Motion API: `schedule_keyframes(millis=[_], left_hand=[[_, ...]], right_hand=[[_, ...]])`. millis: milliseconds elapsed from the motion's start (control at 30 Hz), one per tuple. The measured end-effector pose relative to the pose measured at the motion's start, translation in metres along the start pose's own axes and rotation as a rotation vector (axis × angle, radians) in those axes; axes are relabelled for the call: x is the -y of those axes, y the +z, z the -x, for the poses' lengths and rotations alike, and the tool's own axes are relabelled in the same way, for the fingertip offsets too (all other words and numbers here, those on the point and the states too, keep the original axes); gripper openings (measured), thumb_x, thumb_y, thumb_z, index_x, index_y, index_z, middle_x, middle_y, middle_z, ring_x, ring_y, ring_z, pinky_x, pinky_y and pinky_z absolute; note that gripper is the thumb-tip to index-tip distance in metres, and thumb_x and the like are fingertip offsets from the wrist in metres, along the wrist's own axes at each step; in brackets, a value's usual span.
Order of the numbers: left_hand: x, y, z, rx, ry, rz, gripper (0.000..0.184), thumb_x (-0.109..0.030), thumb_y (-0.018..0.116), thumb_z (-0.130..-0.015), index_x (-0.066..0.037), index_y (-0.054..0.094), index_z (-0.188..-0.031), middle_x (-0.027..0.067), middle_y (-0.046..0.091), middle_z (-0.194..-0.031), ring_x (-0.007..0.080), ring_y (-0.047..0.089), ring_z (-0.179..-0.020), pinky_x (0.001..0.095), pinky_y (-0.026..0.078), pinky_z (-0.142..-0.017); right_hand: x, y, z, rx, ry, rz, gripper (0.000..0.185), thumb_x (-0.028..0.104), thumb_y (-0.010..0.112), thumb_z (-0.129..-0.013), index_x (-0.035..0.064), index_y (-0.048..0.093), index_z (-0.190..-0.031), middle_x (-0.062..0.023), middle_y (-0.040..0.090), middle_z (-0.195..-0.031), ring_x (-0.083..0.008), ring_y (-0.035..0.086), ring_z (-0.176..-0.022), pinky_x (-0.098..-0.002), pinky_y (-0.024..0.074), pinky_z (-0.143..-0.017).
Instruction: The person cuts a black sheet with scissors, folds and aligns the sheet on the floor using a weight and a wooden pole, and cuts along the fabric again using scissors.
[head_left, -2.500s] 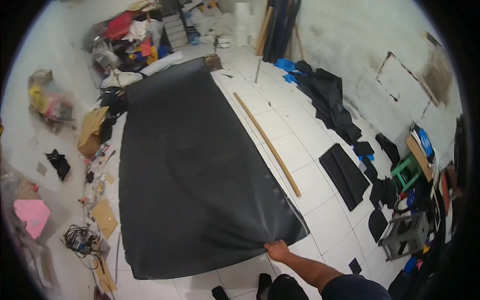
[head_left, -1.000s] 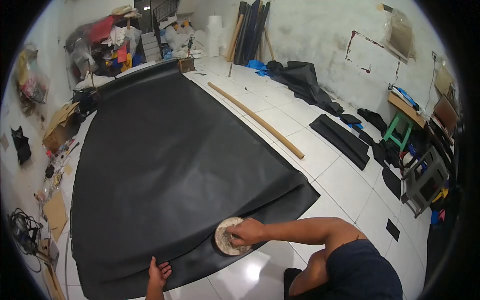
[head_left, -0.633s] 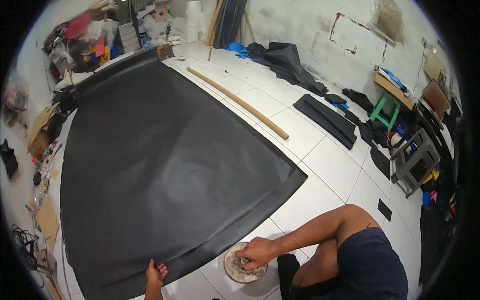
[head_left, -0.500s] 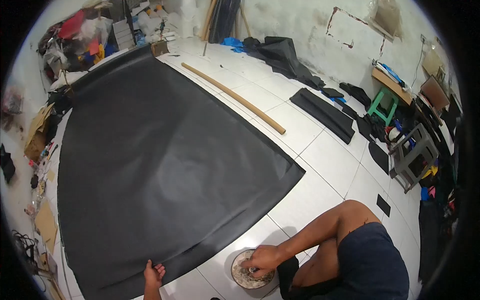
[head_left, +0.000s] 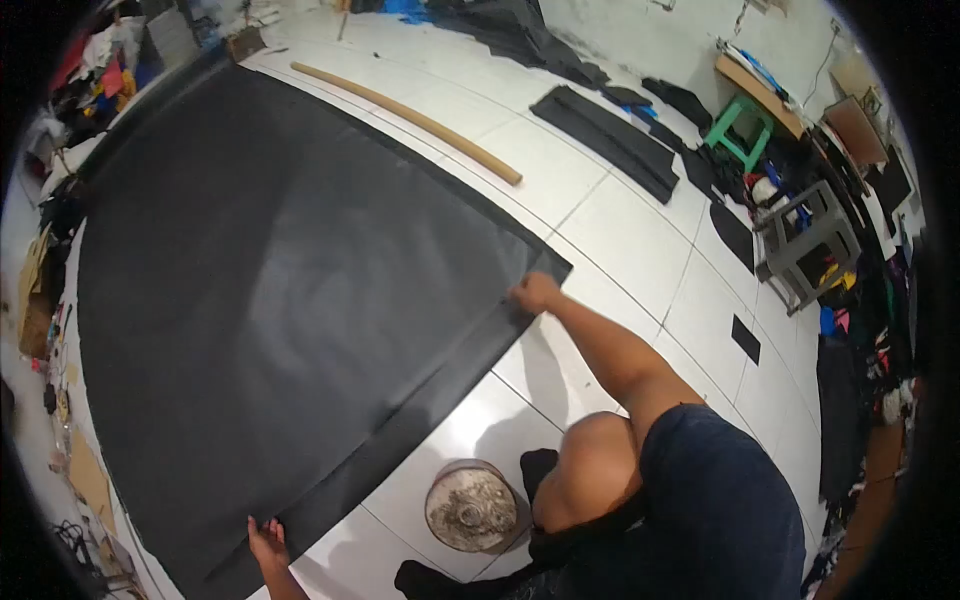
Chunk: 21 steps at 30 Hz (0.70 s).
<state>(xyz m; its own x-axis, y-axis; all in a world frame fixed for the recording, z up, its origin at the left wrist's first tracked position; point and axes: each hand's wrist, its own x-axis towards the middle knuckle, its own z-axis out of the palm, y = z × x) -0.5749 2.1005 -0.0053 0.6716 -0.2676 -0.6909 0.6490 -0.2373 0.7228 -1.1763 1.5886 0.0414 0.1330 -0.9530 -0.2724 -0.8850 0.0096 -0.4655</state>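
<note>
A large sheet of black leather-like material (head_left: 300, 280) lies on the floor, with a fold or crease line running along its near edge. My right hand (head_left: 537, 293) is at the sheet's near right corner, its fingers closed on the material by the crease. At the near left end of the same edge, my left hand (head_left: 267, 545) rests palm up with its fingers apart, touching the sheet. Between my hands and nearer to me, a round, whitish, stained weight-like block (head_left: 471, 506) stands on the tiles, touched by neither hand.
A long cardboard tube (head_left: 410, 120) lies beyond the sheet's far right edge. Folded black material (head_left: 605, 140) is further right, near a green stool (head_left: 740, 132) and a grey stool (head_left: 812, 245). Cardboard and clutter line the left wall. My bent knee (head_left: 590, 465) is right of the round block.
My right hand has left the round block and reached forward to the sheet's right corner. My left hand stays at the near edge. The view has shifted, showing more of the near floor.
</note>
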Motion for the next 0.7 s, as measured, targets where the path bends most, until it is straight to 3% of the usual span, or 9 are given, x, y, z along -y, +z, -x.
schedule_keyframes(millis=[67,100,167,200,300,467,567,633,700], left_hand=[[-0.002,0.006,0.002,0.018,0.033,-0.027,0.066,-0.049,0.058,-0.091,-0.002,0.041,-0.134,0.0113,0.049,-0.120,0.0241,0.051,-0.110,0.0329,0.038,-0.097],[-0.003,0.011,0.000,-0.045,0.033,-0.009,0.060,-0.045,0.058,-0.092,-0.002,0.043,-0.131,0.0098,0.051,-0.114,0.0218,0.052,-0.101,0.0324,0.042,-0.089],[-0.007,0.017,-0.003,-0.105,0.035,-0.002,0.054,-0.042,0.058,-0.093,-0.002,0.045,-0.128,0.0083,0.052,-0.109,0.0196,0.054,-0.093,0.0319,0.046,-0.081],[-0.007,0.018,-0.006,-0.143,0.025,-0.014,0.050,-0.038,0.058,-0.094,-0.003,0.046,-0.127,0.0076,0.054,-0.104,0.0183,0.055,-0.088,0.0304,0.047,-0.074],[-0.004,0.016,-0.012,-0.230,0.008,-0.047,0.041,-0.033,0.059,-0.094,-0.005,0.050,-0.123,0.0081,0.057,-0.099,0.0176,0.057,-0.082,0.0289,0.050,-0.066],[0.000,-0.001,-0.021,-0.252,-0.034,-0.050,0.032,-0.029,0.060,-0.094,-0.008,0.055,-0.117,0.0071,0.060,-0.086,0.0179,0.059,-0.074,0.0309,0.053,-0.061],[0.004,0.002,-0.010,-0.319,-0.096,-0.084,0.028,-0.028,0.059,-0.094,-0.008,0.056,-0.114,0.0055,0.060,-0.079,0.0179,0.059,-0.068,0.0310,0.052,-0.057],[0.020,-0.019,-0.020,-0.208,-0.043,-0.124,0.025,-0.026,0.058,-0.094,-0.008,0.057,-0.111,0.0042,0.059,-0.078,0.0169,0.058,-0.068,0.0307,0.051,-0.058],[0.029,-0.013,-0.012,-0.261,-0.051,-0.136,0.021,-0.025,0.058,-0.094,-0.008,0.057,-0.106,0.0034,0.058,-0.075,0.0167,0.057,-0.067,0.0303,0.050,-0.057]], right_hand=[[-0.045,-0.016,-0.016,0.032,0.171,-0.077,0.044,0.037,0.068,-0.086,-0.0065,0.066,-0.081,-0.0158,0.063,-0.065,-0.0226,0.064,-0.058,-0.0348,0.0517,-0.052],[-0.053,-0.013,-0.017,0.033,0.181,-0.083,0.044,0.037,0.068,-0.086,-0.0065,0.066,-0.081,-0.0158,0.063,-0.065,-0.0226,0.064,-0.058,-0.0348,0.0517,-0.052],[-0.059,-0.006,-0.016,-0.038,0.531,-0.791,0.047,0.038,0.071,-0.085,-0.0070,0.063,-0.095,-0.0146,0.063,-0.075,-0.0218,0.062,-0.059,-0.0344,0.0510,-0.050],[-0.060,0.000,-0.022,-0.070,0.561,-0.891,0.054,0.041,0.073,-0.084,-0.0057,0.058,-0.106,-0.0134,0.062,-0.089,-0.0213,0.061,-0.063,-0.0339,0.0510,-0.050],[-0.047,-0.003,-0.033,-0.125,0.577,-1.072,0.054,0.041,0.074,-0.082,-0.0043,0.058,-0.106,-0.0119,0.061,-0.091,-0.0198,0.060,-0.064,-0.0319,0.0499,-0.050],[-0.042,0.004,-0.064,-0.068,0.493,-1.145,0.061,0.045,0.074,-0.081,-0.0030,0.054,-0.113,-0.0097,0.058,-0.090,-0.0166,0.058,-0.064,-0.0300,0.0487,-0.050],[-0.028,-0.003,-0.060,-0.133,0.537,-0.999,0.067,0.046,0.075,-0.079,-0.0027,0.052,-0.118,-0.0150,0.061,-0.102,-0.0240,0.064,-0.080,-0.0360,0.0536,-0.063],[-0.031,0.004,-0.055,-0.526,0.545,-0.395,0.074,0.049,0.076,-0.076,-0.0032,0.049,-0.122,-0.0203,0.060,-0.116,-0.0320,0.062,-0.103,-0.0403,0.0516,-0.084],[-0.037,-0.007,-0.048,-0.472,0.586,-0.434,0.076,0.050,0.076,-0.074,-0.0030,0.050,-0.122,-0.0216,0.059,-0.119,-0.0332,0.059,-0.110,-0.0399,0.0480,-0.091]])
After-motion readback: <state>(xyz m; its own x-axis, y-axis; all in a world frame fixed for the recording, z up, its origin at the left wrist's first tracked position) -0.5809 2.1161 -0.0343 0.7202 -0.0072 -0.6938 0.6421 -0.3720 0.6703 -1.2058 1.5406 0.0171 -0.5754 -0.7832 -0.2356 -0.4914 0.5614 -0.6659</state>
